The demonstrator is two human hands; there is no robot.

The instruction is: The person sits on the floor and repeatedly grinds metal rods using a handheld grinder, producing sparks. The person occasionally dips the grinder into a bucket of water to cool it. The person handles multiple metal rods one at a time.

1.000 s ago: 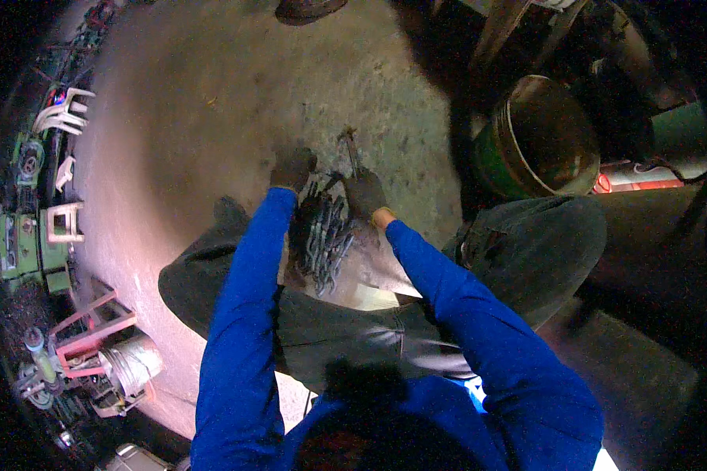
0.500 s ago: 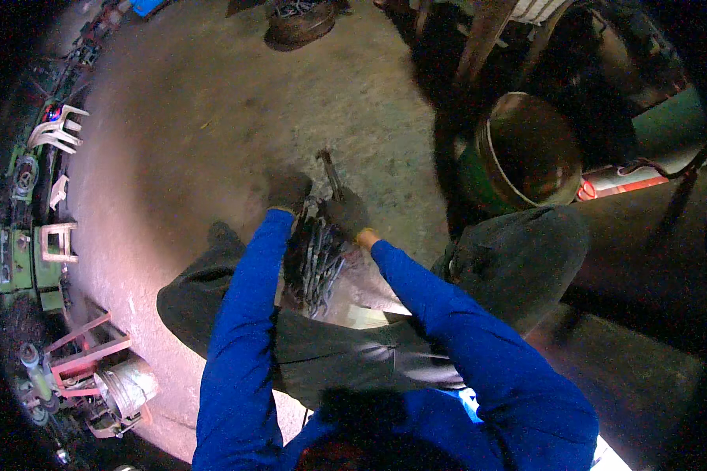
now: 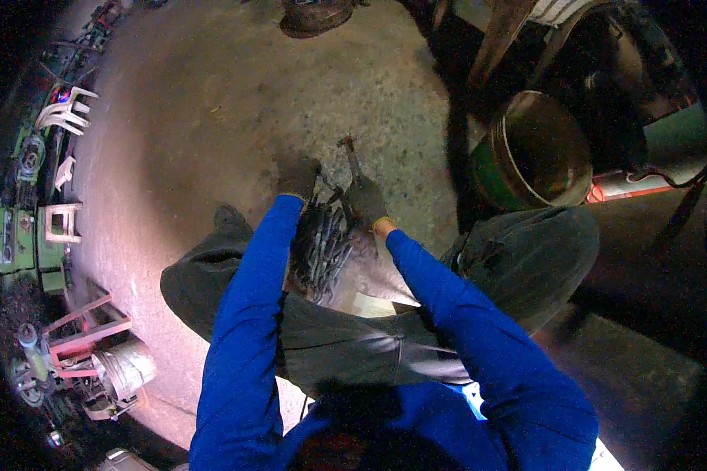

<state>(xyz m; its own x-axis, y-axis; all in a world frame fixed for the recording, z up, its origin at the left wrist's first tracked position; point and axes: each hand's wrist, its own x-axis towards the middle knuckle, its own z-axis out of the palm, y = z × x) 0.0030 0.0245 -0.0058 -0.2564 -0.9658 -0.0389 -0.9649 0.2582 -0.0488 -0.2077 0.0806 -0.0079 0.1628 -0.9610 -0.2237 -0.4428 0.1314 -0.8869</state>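
While the person sits with legs spread over the concrete floor [image 3: 251, 102], the dark-gloved right hand [image 3: 365, 200] has its fingers closed round the handle of a hammer-like tool [image 3: 353, 162], whose head points forward, away from the body. The dark-gloved left hand [image 3: 298, 174] is just beside it on the left, at the far end of a pile of metal pieces [image 3: 320, 251] lying on the floor between the legs; how far its fingers are bent, and whether they grip a piece, I cannot tell. Compared with half a second ago, the tool's head stands a little farther to the right of the left hand, while the right hand has kept its hold and the pile remains in place. The view has tilted too: the round container [image 3: 314, 20] ahead, whose contents showed before, is now cut by the upper edge. A pale sheet [image 3: 375, 304] lies near the lap, and a green drum [image 3: 495, 169] stands beyond the right knee.
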